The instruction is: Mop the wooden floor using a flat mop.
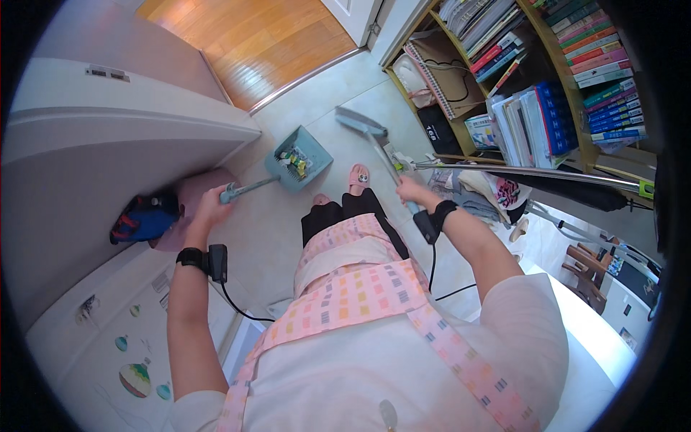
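My left hand [216, 205] grips the handle end of a blue-green dustpan [312, 171], whose pan rests on or just above the tiled floor. Inside the pan lie yellow and green scraps of litter [294, 163]. In my right hand [410, 191] is the handle of a broom [360, 123] with a grey-blue head, which is at the floor beyond my feet, to the right of the dustpan and apart from it. Both wrists bear black straps with small dark boxes and cables.
A wooden bookshelf [464, 132] with books and papers stands at the right. Below it are folded clothes [475, 202] and a metal pole [540, 173]. A white door [135, 124] and a blue-black bag [148, 218] are at the left. Wooden flooring [270, 43] lies past the threshold.
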Demonstrator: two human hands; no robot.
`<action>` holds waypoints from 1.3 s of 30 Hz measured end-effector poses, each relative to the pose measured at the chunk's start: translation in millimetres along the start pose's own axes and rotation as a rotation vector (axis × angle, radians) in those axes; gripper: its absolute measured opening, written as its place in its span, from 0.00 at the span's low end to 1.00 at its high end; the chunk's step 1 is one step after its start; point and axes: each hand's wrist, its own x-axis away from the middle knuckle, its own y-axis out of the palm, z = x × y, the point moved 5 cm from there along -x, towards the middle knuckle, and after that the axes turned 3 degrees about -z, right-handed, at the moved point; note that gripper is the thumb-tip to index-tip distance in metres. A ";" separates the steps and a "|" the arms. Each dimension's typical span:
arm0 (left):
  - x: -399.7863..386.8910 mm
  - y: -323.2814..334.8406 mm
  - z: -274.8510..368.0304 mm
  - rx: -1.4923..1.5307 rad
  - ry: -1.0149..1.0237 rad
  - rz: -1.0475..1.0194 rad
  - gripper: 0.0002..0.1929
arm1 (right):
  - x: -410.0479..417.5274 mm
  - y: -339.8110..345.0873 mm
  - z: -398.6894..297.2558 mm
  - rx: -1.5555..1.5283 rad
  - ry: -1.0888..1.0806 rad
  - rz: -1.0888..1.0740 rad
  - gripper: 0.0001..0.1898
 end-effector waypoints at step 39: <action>30.6 1.2 -42.9 0.023 -0.017 0.018 0.18 | 74.4 45.9 -32.0 -0.195 -0.050 -0.323 0.17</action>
